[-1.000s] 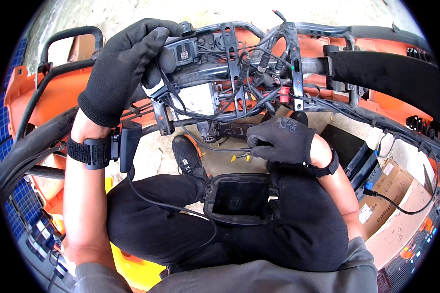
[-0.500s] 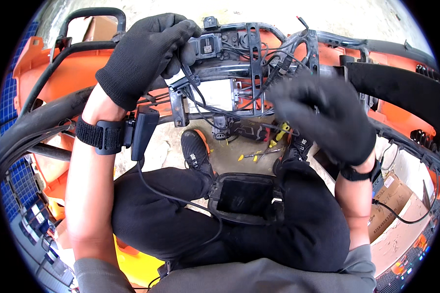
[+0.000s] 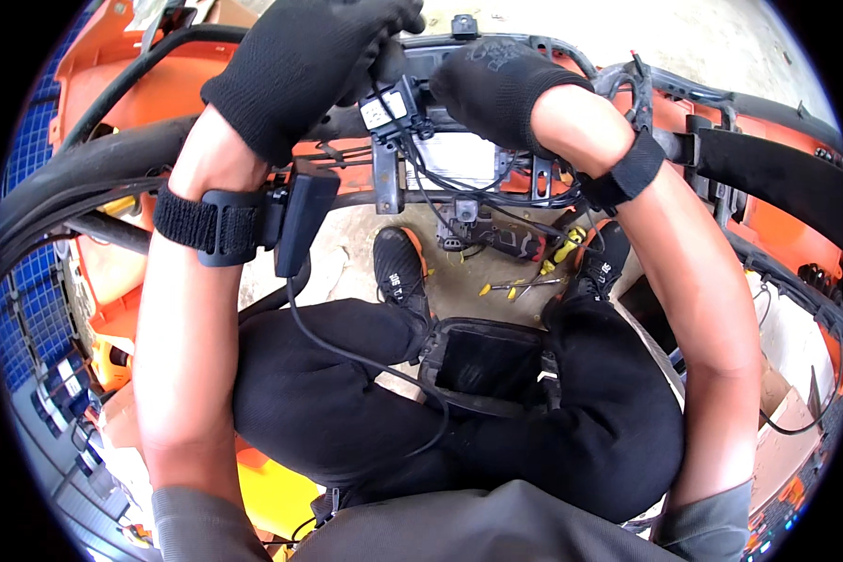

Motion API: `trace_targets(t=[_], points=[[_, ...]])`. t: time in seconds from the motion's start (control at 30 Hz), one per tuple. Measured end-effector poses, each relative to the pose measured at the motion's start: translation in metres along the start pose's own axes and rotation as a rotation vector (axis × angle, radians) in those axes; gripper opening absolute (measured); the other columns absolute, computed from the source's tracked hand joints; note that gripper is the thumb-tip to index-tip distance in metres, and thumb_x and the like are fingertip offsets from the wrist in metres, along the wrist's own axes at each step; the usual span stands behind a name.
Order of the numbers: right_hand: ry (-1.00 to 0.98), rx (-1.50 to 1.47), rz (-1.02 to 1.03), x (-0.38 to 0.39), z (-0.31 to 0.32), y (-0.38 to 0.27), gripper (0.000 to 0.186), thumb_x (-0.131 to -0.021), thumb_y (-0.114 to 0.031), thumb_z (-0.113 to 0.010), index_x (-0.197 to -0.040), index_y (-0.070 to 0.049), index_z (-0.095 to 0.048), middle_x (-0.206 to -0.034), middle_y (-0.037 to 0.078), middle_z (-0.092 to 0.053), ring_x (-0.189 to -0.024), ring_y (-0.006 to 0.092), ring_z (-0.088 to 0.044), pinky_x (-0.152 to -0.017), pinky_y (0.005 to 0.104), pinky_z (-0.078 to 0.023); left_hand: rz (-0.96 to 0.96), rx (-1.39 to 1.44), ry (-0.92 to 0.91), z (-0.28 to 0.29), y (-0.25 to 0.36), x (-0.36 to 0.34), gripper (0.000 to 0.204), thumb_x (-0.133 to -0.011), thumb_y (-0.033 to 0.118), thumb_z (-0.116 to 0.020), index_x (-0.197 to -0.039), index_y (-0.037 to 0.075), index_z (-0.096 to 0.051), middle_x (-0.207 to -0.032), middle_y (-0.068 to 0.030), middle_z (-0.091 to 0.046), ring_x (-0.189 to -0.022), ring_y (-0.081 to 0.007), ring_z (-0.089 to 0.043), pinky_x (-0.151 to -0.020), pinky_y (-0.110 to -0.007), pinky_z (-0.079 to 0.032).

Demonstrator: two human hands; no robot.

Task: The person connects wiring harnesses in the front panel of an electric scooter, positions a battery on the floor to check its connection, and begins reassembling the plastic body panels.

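My left hand [image 3: 314, 70], in a black knit glove, is raised over the frame at the upper middle. Its fingers are curled, and a thin black cable [image 3: 378, 92] comes out below the thumb. Under that hand sits a small black box with a white label [image 3: 382, 110], beside a metal bracket [image 3: 387, 178]. My right hand [image 3: 496, 92], gloved alike, reaches in from the right with its back toward me. Its fingers look bent; what they grip is hidden. Between and below the hands lie a silver label plate [image 3: 454, 159] and a bundle of black wires [image 3: 421, 164].
Black frame tubes [image 3: 112, 150] and orange body panels [image 3: 159, 103] surround the work. On the floor lie a power tool [image 3: 506, 242] and a yellow-handled screwdriver [image 3: 564, 245]. A black tray [image 3: 492, 361] rests between my legs; a cardboard box [image 3: 782, 440] stands at the right.
My right hand has swung left and up, from over the wires to beside my left hand. My left hand has shifted slightly. The whole view has moved, with the frame now higher and further right.
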State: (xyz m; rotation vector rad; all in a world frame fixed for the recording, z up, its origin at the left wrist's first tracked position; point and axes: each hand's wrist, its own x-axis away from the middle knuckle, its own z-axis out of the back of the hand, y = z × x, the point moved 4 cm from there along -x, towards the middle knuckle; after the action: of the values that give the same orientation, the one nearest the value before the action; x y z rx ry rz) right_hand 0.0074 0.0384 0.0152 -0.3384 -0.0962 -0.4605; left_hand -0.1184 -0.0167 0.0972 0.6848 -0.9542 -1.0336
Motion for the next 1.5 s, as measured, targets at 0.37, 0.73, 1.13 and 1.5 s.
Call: trace_targets(t=[0.37, 0.73, 1.13, 1.5], points=[[-0.270, -0.064, -0.047, -0.015, -0.054, -0.005, 0.028, -0.087, -0.014, -0.052, -0.108, -0.004, -0.068, -0.104, 0.021, -0.067, -0.101, 0.0384, -0.064, -0.089, 0.0466, -0.051, -0.257, 0.056, 0.185, 0.016, 0.030, 0.018, 0.028, -0.101, 0.025, -0.049, -0.096, 0.004, -0.066, -0.060, -0.0012, -0.059, -0.046, -0.0048, -0.045, -0.044, -0.018, -0.034], [-0.069, -0.064, -0.041, -0.012, -0.058, -0.010, 0.027, -0.085, -0.008, -0.055, -0.108, -0.005, -0.069, -0.104, 0.020, -0.069, -0.101, 0.0368, -0.066, -0.089, 0.0445, -0.052, -0.614, -0.331, 0.270, 0.021, 0.033, 0.021, 0.029, -0.105, 0.021, -0.046, -0.098, 0.003, -0.067, -0.060, 0.0011, -0.055, -0.045, -0.0035, -0.042, -0.043, -0.019, -0.033], [0.024, -0.092, -0.040, 0.006, -0.051, 0.010, 0.026, -0.086, -0.010, -0.058, -0.111, -0.008, -0.065, -0.104, 0.017, -0.069, -0.102, 0.0369, -0.065, -0.089, 0.0457, -0.052, -0.416, -0.086, 0.109, 0.023, 0.021, 0.006, 0.027, -0.104, 0.022, -0.046, -0.100, 0.004, -0.067, -0.063, -0.0002, -0.059, -0.049, -0.0036, -0.048, -0.045, -0.017, -0.036], [0.067, -0.147, -0.028, 0.016, -0.055, 0.027, 0.019, -0.086, -0.015, -0.065, -0.103, -0.007, -0.065, -0.095, 0.017, -0.069, -0.095, 0.0377, -0.066, -0.082, 0.0457, -0.052, -0.113, 0.134, 0.041, 0.007, 0.015, 0.007, 0.024, -0.100, 0.024, -0.055, -0.106, 0.002, -0.064, -0.071, -0.0038, -0.064, -0.056, -0.0078, -0.059, -0.049, -0.017, -0.042]])
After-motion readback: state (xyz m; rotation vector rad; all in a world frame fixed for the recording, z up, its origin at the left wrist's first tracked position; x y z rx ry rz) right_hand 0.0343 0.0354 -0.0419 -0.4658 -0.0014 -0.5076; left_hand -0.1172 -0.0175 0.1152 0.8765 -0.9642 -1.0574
